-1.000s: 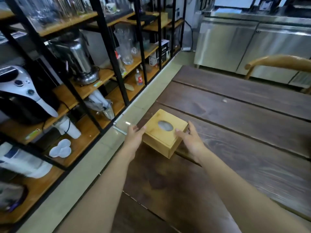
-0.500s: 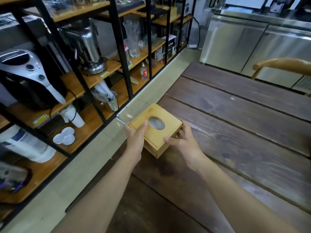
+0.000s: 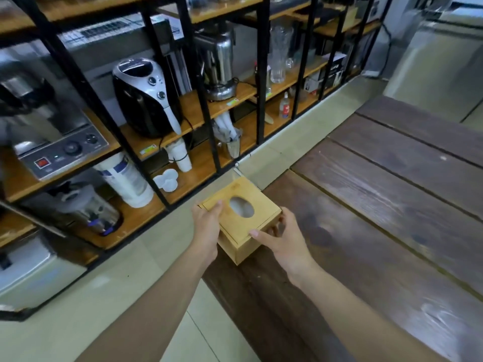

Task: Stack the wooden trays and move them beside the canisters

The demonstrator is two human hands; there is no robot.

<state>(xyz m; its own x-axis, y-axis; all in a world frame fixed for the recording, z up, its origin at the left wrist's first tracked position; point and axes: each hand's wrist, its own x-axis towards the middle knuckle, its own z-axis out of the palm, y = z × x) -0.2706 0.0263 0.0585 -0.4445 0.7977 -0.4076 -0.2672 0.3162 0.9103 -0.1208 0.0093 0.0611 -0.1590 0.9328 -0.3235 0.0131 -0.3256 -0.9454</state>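
A light wooden box (image 3: 251, 231) with an oval hole in its lid is held between both my hands, over the left edge of the dark wooden table (image 3: 379, 231) and partly above the floor. My left hand (image 3: 207, 227) grips its left side with the thumb on the lid. My right hand (image 3: 281, 237) clasps its right side, thumb on the near edge. I see no canisters that I can name for sure.
A black metal rack with wooden shelves (image 3: 188, 108) stands to the left, holding an air fryer (image 3: 146, 97), a steel blender (image 3: 219, 64), a glass vase (image 3: 278, 53), paper cups (image 3: 180, 155) and other appliances. Pale tiled floor (image 3: 117, 296) lies between rack and table.
Both hands have carried the box leftward off the table toward the rack. My view has swung left, so more of the shelves shows.
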